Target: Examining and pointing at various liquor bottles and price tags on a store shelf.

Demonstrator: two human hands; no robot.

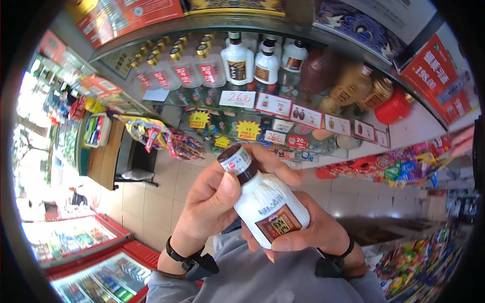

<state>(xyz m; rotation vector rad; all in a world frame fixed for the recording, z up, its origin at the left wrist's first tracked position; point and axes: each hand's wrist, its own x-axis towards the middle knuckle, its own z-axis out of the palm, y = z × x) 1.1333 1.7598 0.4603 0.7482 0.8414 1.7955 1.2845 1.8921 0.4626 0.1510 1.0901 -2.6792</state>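
A white ribbed liquor bottle (273, 207) with a dark brown cap and a brown-and-gold label is held tilted in front of my chest. My left hand (209, 204) grips it at the cap and neck, thumb pressed on the pale sticker there. Around the bottle's lower body wraps my right hand (321, 227), its thumb beside the label. Beyond my hands, similar white bottles (266, 65) with dark caps stand on a glass shelf (202, 97), next to clear bottles (209, 68) with gold caps.
Price cards (305, 115) line the shelf's front edge. Brown gourd-shaped bottles (351, 88) and a red one (394, 107) stand at its right. Hanging snack packets (161, 134) are at left, more packets (389, 161) at right. Red-framed coolers (108, 272) stand at lower left.
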